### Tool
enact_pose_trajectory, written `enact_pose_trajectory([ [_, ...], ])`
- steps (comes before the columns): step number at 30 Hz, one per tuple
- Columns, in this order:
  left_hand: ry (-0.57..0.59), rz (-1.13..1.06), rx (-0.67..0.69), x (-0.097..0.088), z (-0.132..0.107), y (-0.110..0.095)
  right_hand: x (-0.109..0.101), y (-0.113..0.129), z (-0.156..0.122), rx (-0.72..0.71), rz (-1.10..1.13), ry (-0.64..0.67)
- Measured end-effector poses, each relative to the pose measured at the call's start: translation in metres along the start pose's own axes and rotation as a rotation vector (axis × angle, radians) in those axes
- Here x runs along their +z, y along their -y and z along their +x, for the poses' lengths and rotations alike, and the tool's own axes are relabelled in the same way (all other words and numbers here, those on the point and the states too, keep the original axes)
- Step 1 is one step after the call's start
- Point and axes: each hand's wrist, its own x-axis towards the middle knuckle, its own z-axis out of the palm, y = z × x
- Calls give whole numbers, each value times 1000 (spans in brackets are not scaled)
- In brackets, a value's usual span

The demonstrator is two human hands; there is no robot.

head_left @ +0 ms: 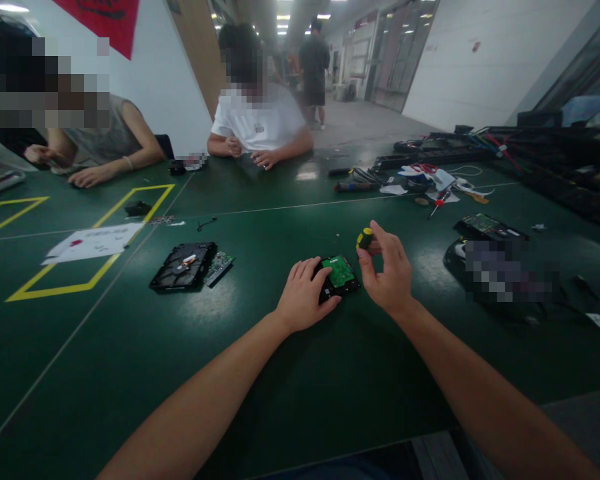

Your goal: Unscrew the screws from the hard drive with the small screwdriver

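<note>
Sitting at the far left, a person in a grey sleeveless top (107,137) rested both forearms on the dark green tabletop (130,347). Nearer, a white paper sheet (100,240) lay partly across a yellow tape rectangle (55,292). To the right of these came a black rectangular drive casing (180,273), with a small green-grey circuit board (221,268) just beside its right edge. Beyond, on the far side, sat a person in a white T-shirt (260,127).

Near the middle, the left hand (309,293) was narrowed over a black hard drive with a green circuit board (341,270), its fingers over the left end and its thumb along the near edge. The drive lay flat on the tabletop, under those fingers and left of the right hand (387,270), which was a little apart from it. That hand pinched a yellow-and-black screwdriver handle (364,238) between thumb and fingers, at the drive's right end; whether the tip touched could not be told.

Farther right and farther off lay a red-handled screwdriver (443,198) among tangled cables (423,171). At the right, a second drive with an exposed board (495,227) lay beyond a dark, partly blurred object (463,270).
</note>
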Motion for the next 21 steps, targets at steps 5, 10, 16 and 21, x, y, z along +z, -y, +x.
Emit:
enact_pose_trajectory([
  [5,6,15,-2,-1,0,-1,1,0,0,-15,19,4],
  [10,7,21,1,0,0,0,0,1,2,-1,-2,-40],
  [16,-1,28,6,0,-1,0,1,-1,-1,19,-6,-27],
  [21,2,29,8,0,0,0,4,-3,-3,0,57,15],
])
